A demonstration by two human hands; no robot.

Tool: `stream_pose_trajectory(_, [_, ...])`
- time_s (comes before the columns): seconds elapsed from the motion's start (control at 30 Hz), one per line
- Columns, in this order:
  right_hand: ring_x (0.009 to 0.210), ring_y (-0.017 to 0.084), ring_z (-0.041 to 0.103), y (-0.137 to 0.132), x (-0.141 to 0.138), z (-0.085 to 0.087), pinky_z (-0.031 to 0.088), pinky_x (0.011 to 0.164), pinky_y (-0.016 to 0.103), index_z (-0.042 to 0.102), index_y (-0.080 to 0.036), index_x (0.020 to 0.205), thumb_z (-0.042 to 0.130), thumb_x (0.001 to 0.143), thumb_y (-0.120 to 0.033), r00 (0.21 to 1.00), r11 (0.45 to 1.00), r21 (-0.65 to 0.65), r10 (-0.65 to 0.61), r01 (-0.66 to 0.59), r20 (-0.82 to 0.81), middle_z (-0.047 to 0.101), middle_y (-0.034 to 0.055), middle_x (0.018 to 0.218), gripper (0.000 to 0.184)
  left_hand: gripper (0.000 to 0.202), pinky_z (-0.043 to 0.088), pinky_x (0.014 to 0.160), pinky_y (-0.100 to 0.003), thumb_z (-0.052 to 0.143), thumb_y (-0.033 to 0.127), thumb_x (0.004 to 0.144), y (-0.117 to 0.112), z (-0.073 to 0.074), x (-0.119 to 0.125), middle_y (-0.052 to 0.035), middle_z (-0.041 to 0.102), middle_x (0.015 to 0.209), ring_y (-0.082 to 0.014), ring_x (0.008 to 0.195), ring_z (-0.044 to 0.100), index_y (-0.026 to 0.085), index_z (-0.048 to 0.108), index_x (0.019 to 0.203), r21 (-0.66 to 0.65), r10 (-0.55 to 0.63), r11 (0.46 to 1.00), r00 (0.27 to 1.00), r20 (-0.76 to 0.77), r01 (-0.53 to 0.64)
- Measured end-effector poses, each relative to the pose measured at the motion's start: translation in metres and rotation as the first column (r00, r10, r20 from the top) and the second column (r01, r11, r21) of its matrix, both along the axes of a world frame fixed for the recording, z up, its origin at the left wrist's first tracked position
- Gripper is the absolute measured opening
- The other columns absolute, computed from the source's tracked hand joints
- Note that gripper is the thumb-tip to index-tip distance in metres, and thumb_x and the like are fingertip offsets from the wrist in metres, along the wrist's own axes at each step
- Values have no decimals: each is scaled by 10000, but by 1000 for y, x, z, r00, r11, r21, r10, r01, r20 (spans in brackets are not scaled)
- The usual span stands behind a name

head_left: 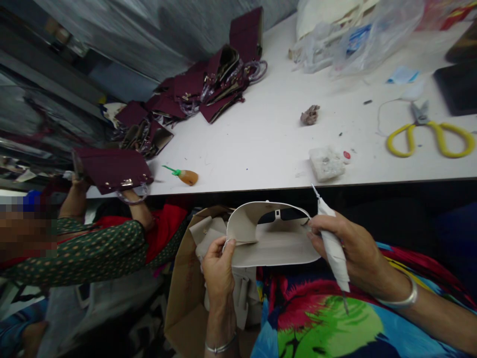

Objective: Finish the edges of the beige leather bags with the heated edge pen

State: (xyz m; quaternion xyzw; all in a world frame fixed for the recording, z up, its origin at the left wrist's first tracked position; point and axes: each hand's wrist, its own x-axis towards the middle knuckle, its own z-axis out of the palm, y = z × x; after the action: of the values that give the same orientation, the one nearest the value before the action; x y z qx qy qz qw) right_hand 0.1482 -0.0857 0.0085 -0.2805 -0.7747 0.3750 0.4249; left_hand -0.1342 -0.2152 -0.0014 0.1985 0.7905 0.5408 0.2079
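Over the box in my lap I hold a beige handbag body, curved so that its inside shows, with a small cut-out and tab along the top. My left hand is closed, thumb and fingers pinching its left edge. My right hand is closed round a thin pointed tool wrapped in white paper or cloth, its metal tip pointing up and away. Fingers of that same hand also touch the bag's right edge. The tool's exact kind is not clear.
A cardboard box holds more beige pieces. On the white table are yellow-handled scissors, a whitish block, a small orange bottle and piled maroon handbags. At left, a co-worker's hands hold a maroon handbag.
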Motion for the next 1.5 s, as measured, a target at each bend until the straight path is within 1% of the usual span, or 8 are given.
stream_pose_trajectory(0.3, [781, 170, 666, -1, 2, 0, 520, 708, 277, 552, -288, 1259, 558, 966, -80, 999, 999, 12, 41, -41, -4, 667, 21, 955, 359, 325, 495, 647, -247, 862, 423, 704, 0, 5, 3, -13, 698, 739, -158, 680, 621, 149, 745, 834, 33, 34, 999, 999, -24, -34])
stream_pose_trajectory(0.5, [848, 183, 689, 22, -2, 23, 546, 759, 292, 563, -283, 1262, 588, 958, -83, 997, 997, 69, 34, -30, -66, 691, 40, 1019, 364, 307, 488, 650, -235, 840, 428, 719, 1, 29, 10, 1, 668, 707, -150, 671, 606, 153, 709, 765, 12, 38, 999, 994, -99, -37])
stream_pose_trajectory(0.6, [862, 175, 686, 29, -8, 29, 544, 785, 286, 570, -268, 1267, 597, 955, -82, 992, 991, 103, 90, -81, -84, 689, 46, 1053, 364, 303, 483, 644, -226, 817, 436, 763, -4, 31, 10, 3, 665, 715, -148, 678, 600, 155, 707, 783, -27, 10, 1000, 990, -144, -14])
stream_pose_trajectory(0.87, [867, 166, 668, 20, -15, 11, 523, 795, 269, 574, -274, 1293, 576, 964, -72, 987, 988, 59, 150, -146, -66, 672, 29, 1032, 386, 327, 462, 588, -215, 802, 461, 770, -8, 11, 1, -4, 662, 676, -144, 629, 589, 146, 715, 782, -135, -51, 990, 981, -185, 26])
stream_pose_trajectory(1.03, [886, 170, 673, 21, -16, 10, 525, 791, 270, 574, -271, 1296, 589, 968, -77, 990, 991, 56, 123, -119, -72, 673, 40, 1056, 381, 300, 476, 607, -216, 822, 431, 761, -8, 15, -1, -13, 690, 697, -150, 649, 619, 151, 719, 787, -189, -140, 977, 967, -215, 100])
stream_pose_trajectory(1.27, [843, 154, 649, 22, -16, 9, 516, 761, 264, 570, -263, 1287, 598, 965, -66, 993, 994, 51, 95, -92, -74, 652, 34, 1021, 379, 247, 551, 733, -249, 837, 338, 730, -10, 22, 1, -34, 754, 823, -200, 815, 719, 169, 689, 833, -183, -227, 960, 971, -77, 210])
stream_pose_trajectory(1.4, [858, 162, 647, 22, -15, 10, 519, 780, 279, 563, -261, 1287, 594, 964, -65, 987, 988, 63, 145, -141, -69, 654, 35, 1029, 379, 244, 557, 764, -255, 823, 341, 760, -11, 25, -2, -53, 779, 880, -204, 849, 728, 162, 712, 883, -184, -294, 941, 955, -26, 285])
stream_pose_trajectory(1.5, [880, 177, 652, 23, -15, 9, 524, 788, 293, 561, -266, 1287, 602, 965, -83, 979, 979, 71, 195, -190, -62, 657, 37, 1034, 373, 268, 553, 736, -252, 811, 374, 783, -13, 27, -4, -59, 784, 885, -201, 821, 725, 159, 722, 916, -194, -299, 937, 954, -16, 290])
